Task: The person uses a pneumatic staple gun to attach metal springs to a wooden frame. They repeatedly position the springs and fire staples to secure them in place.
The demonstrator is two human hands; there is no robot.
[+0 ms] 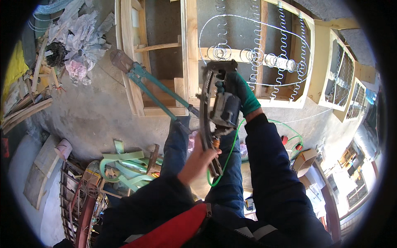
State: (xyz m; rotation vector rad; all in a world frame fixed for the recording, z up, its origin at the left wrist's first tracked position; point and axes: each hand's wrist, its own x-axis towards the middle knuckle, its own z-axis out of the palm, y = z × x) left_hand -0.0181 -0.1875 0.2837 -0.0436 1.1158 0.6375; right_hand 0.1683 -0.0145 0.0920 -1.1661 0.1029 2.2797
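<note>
In front of my body I hold an air-powered fastening gun (225, 108) with a long, dark, curved magazine, upright over the near edge of a wooden frame (191, 49). My right hand (245, 96), in a green glove, is closed round its upper part; the fingers are partly hidden. My bare left hand (199, 160) grips the lower end, close to an orange fitting (216, 143). A green air hose (231, 159) hangs from the tool. Beyond it, zigzag springs (283, 45), coil springs (255, 57) and a large wire loop (248, 18) span the frame.
A teal-handled bolt cutter (154, 87) leans across the frame's left part. More sprung frames (340, 72) stand at right. Crumpled plastic sheeting (84, 41) and wood scraps (27, 105) lie at left. Green strips (124, 165) lie near my legs; red hose couplings (284, 140) are at right.
</note>
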